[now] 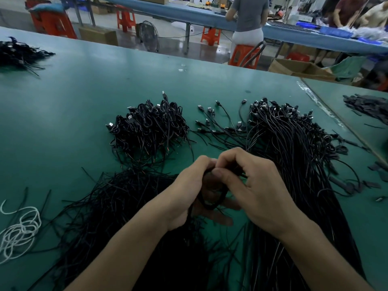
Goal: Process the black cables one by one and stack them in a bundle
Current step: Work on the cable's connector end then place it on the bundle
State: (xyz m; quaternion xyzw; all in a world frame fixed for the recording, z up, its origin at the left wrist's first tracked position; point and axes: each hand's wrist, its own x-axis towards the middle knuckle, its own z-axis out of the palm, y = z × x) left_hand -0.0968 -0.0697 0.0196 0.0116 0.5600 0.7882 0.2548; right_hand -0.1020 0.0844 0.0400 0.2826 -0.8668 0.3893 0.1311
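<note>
My left hand (pixel 189 192) and my right hand (pixel 254 185) meet above the green table (pixel 84 97), both gripping one coiled black cable (pixel 212 203). Its loop hangs between my palms, pinched at the top by my thumbs and fingertips. A heap of coiled black cables (pixel 147 129) lies beyond my hands, to the left. A long sheaf of straight black cables with plugs (pixel 289 143) runs down the right side. Loose black wires (pixel 109 206) spread under my left forearm.
A tangle of white string (pixel 19 232) lies at the left edge. Another black cable pile (pixel 19 53) sits far left. Dark flat strips (pixel 367 108) lie on the neighbouring table at right. People, orange stools and a fan stand beyond the table's far edge.
</note>
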